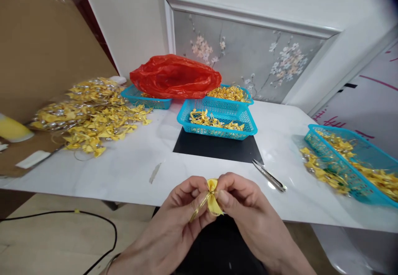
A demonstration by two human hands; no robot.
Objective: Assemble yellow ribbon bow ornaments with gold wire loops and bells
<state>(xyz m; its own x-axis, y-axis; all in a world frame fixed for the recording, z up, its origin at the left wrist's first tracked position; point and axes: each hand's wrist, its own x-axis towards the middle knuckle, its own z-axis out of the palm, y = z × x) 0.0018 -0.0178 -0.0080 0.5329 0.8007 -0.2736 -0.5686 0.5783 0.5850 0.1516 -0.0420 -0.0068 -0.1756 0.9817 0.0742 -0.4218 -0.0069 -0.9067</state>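
Observation:
Between my two hands, just off the table's front edge, is a small yellow ribbon bow (213, 202) with a thin gold cord. My left hand (186, 208) is closed, pinching the bow's left side, and the gold cord runs along its thumb. From the other side my right hand (245, 208) grips the bow near its knot between thumb and index finger. Beyond the hands, a blue basket (217, 130) with several yellow bows stands on a black mat (214, 147). Metal tweezers (269, 176) lie on the table to the right of the mat.
On the left are piles of yellow bows with silvery beads (99, 127). A red plastic bag (174, 76) rests over blue baskets at the back. Another blue basket (370, 150) of bows stands at right, loose bows (323, 173) beside it. A black cable (115, 229) crosses the floor.

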